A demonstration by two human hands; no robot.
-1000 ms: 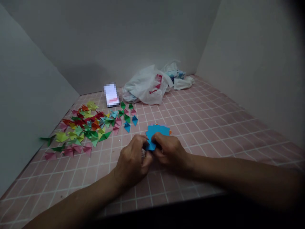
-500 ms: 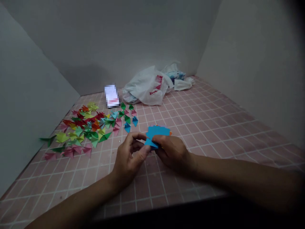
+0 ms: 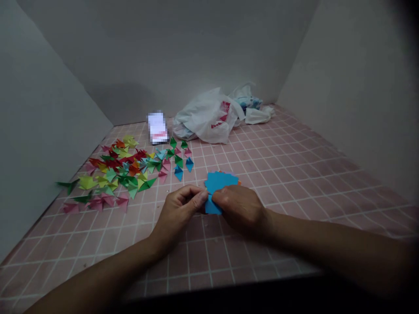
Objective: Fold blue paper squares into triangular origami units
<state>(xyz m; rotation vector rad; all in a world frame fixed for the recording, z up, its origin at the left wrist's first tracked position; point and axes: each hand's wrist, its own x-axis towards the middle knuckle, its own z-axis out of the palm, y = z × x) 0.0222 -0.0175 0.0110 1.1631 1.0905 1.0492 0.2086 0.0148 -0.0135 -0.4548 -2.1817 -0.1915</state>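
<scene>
A small blue piece of paper (image 3: 213, 206) is held between my two hands above the table. My left hand (image 3: 180, 213) pinches its upper left edge with thumb and fingers. On the other side, my right hand (image 3: 244, 209) grips it, thumb on top and the other fingers mostly hidden. Just behind the hands lies a fanned stack of paper squares (image 3: 221, 181), blue on top, with orange edges peeking out. Two folded blue paper pieces (image 3: 178, 173) rest left of the stack.
Many folded paper pieces in several colours (image 3: 126, 168) spread over the left of the pink checked tablecloth (image 3: 294, 174). A lit phone (image 3: 157, 127) stands behind them. White plastic bags (image 3: 209, 115) lie at the back, and pale walls (image 3: 353, 96) close in the sides.
The blue paper has changed from a pointed, triangle-like shape to a flat, squarish one between my fingers. My left thumb has moved up along its edge. The whole view has shifted slightly.
</scene>
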